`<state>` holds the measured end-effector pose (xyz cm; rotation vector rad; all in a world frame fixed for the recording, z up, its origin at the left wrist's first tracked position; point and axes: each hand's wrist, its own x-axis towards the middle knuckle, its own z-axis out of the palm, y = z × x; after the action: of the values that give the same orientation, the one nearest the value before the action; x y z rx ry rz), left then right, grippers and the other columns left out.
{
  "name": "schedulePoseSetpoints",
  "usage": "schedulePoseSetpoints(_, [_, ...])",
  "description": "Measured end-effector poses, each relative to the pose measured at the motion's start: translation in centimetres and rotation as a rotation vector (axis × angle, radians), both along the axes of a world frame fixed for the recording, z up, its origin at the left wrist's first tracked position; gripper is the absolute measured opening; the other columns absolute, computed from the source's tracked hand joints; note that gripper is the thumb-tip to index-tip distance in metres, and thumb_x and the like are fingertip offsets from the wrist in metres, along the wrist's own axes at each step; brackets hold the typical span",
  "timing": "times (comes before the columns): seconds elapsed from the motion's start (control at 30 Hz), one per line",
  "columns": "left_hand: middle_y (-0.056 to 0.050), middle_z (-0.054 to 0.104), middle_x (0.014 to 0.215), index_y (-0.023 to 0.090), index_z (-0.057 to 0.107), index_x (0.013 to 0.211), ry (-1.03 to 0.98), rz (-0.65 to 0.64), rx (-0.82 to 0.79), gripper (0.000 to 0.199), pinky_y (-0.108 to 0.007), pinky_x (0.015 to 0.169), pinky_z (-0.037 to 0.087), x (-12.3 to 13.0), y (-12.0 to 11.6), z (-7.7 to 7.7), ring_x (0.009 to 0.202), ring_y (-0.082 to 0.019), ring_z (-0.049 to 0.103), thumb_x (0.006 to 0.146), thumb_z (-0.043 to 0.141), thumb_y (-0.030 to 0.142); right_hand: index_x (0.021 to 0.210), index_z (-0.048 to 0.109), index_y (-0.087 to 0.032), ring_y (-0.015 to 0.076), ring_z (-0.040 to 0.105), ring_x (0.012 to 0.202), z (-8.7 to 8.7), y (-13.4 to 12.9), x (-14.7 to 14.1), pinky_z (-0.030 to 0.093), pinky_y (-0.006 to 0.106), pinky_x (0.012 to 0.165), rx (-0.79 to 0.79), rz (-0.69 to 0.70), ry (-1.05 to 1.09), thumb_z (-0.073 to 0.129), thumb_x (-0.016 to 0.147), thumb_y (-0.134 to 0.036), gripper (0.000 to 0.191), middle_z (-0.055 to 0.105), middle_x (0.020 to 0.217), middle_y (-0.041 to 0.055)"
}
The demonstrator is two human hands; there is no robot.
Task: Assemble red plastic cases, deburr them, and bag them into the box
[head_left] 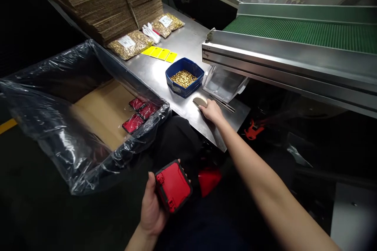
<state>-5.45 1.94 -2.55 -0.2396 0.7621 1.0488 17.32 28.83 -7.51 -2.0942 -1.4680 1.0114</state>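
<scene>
My left hand (153, 208) is wrapped round a red case with black edges (174, 185), low in the middle of the view over my lap. At the metal table (188, 108), my right hand (211, 110) grips a flat, pale, rounded piece (200, 102) between thumb and fingers, close to the tabletop. Just behind that piece stands a blue bin (185, 91) with small gold-coloured parts (183, 78) inside. Several red and black cases (133, 123) lie in a plastic-lined box on the left.
The lined box (67, 147) fills the left side. Stacked cardboard (97, 4), bags of gold parts (131, 44), white gloves (151, 33) and yellow cards (160, 53) are farther back. A clear tray (224, 83) sits beside a green conveyor (294, 33) on the right.
</scene>
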Motion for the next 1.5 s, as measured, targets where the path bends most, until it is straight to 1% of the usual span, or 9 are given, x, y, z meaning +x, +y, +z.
schedulePoseSetpoints(0.13, [-0.016, 0.077, 0.125, 0.014, 0.073, 0.128, 0.028, 0.032, -0.004, 0.064, -0.049, 0.102, 0.058, 0.3, -0.1, -0.1, 0.113, -0.036, 0.074, 0.094, 0.056, 0.065, 0.122, 0.064, -0.016, 0.0343, 0.053, 0.132, 1.7, -5.1, 0.5, 0.040, 0.046, 0.112, 0.054, -0.071, 0.255, 0.061, 0.092, -0.049, 0.045, 0.062, 0.137, 0.0165])
schedulePoseSetpoints(0.27, [-0.013, 0.076, 0.128, 0.022, 0.061, 0.142, 0.176, 0.102, 0.024, 0.067, -0.056, 0.112, 0.049, 0.8, 0.1, 0.2, 0.125, -0.038, 0.067, 0.090, 0.061, 0.063, 0.128, 0.065, -0.012, 0.0327, 0.069, 0.109, 3.1, -16.8, 0.8, 0.055, 0.047, 0.094, -0.059, -0.067, 0.607, 0.051, 0.092, -0.064, 0.065, 0.073, 0.120, 0.0175])
schedulePoseSetpoints(0.37, [-0.011, 0.070, 0.135, 0.030, 0.050, 0.149, 0.399, 0.082, 0.150, 0.081, -0.055, 0.111, 0.048, 2.3, 0.6, 0.6, 0.131, -0.040, 0.061, 0.079, 0.075, 0.061, 0.137, 0.063, -0.017, 0.0326, 0.065, 0.124, 2.9, -25.8, 0.0, 0.051, 0.052, 0.105, -0.413, -0.174, 1.370, 0.069, 0.088, -0.056, 0.063, 0.067, 0.137, 0.0156])
schedulePoseSetpoints(0.47, [-0.011, 0.063, 0.140, 0.031, 0.053, 0.141, 0.605, -0.052, 0.362, 0.086, -0.050, 0.110, 0.049, 4.3, 0.7, 0.9, 0.137, -0.043, 0.053, 0.068, 0.087, 0.060, 0.132, 0.067, -0.016, 0.0326, 0.066, 0.122, 2.2, -30.0, -0.5, 0.046, 0.058, 0.109, -0.626, -0.331, 1.803, 0.073, 0.088, -0.054, 0.058, 0.072, 0.130, 0.0147])
schedulePoseSetpoints(0.6, [-0.010, 0.058, 0.144, 0.030, 0.058, 0.137, 0.696, -0.247, 0.531, 0.089, -0.046, 0.112, 0.047, 5.1, -0.4, 0.8, 0.144, -0.045, 0.044, 0.061, 0.094, 0.056, 0.126, 0.069, -0.014, 0.0256, 0.072, 0.097, 1.5, -29.2, 2.5, 0.058, 0.044, 0.090, -0.481, -0.362, 1.789, 0.073, 0.088, -0.046, 0.050, 0.077, 0.106, 0.0110])
schedulePoseSetpoints(0.83, [-0.013, 0.056, 0.152, 0.022, 0.059, 0.146, 0.324, -0.482, 0.207, 0.070, -0.047, 0.124, 0.033, 3.6, -1.4, 0.8, 0.152, -0.038, 0.034, 0.091, 0.060, 0.065, 0.103, 0.077, -0.007, 0.0149, 0.065, 0.075, 0.9, -27.5, 6.0, 0.050, 0.022, 0.069, -0.613, 0.043, 1.632, 0.089, 0.066, -0.034, 0.048, 0.075, 0.089, 0.0077])
schedulePoseSetpoints(1.07, [-0.007, 0.075, 0.119, 0.028, 0.065, 0.136, 0.092, -0.684, 0.021, 0.053, -0.030, 0.093, 0.053, 3.9, -1.2, 1.3, 0.107, -0.024, 0.071, 0.086, 0.080, 0.035, 0.117, 0.076, -0.014, 0.0171, 0.063, 0.087, 3.3, -25.9, 5.6, 0.049, 0.027, 0.082, -0.556, 0.396, 1.247, 0.080, 0.085, -0.043, 0.043, 0.072, 0.100, 0.0044])
schedulePoseSetpoints(1.23, [-0.006, 0.076, 0.110, 0.022, 0.072, 0.117, 0.113, -0.662, 0.117, 0.033, -0.024, 0.081, 0.052, 3.5, -1.5, 1.7, 0.087, -0.016, 0.069, 0.102, 0.056, 0.047, 0.118, 0.071, -0.019, 0.0185, 0.061, 0.093, 6.0, -26.7, 8.0, 0.049, 0.026, 0.079, -0.274, 0.301, 0.891, 0.078, 0.087, -0.045, 0.041, 0.068, 0.108, 0.0039])
schedulePoseSetpoints(1.5, [-0.015, 0.063, 0.144, 0.024, 0.060, 0.142, -0.030, -0.638, 0.151, 0.061, -0.044, 0.106, 0.048, 4.3, -1.7, 2.5, 0.127, -0.038, 0.064, 0.090, 0.072, 0.053, 0.109, 0.050, -0.021, 0.0163, 0.065, 0.076, 9.5, -31.5, 9.1, 0.048, 0.025, 0.064, -0.430, 0.110, 1.175, 0.080, 0.087, -0.039, 0.041, 0.075, 0.096, 0.0080])
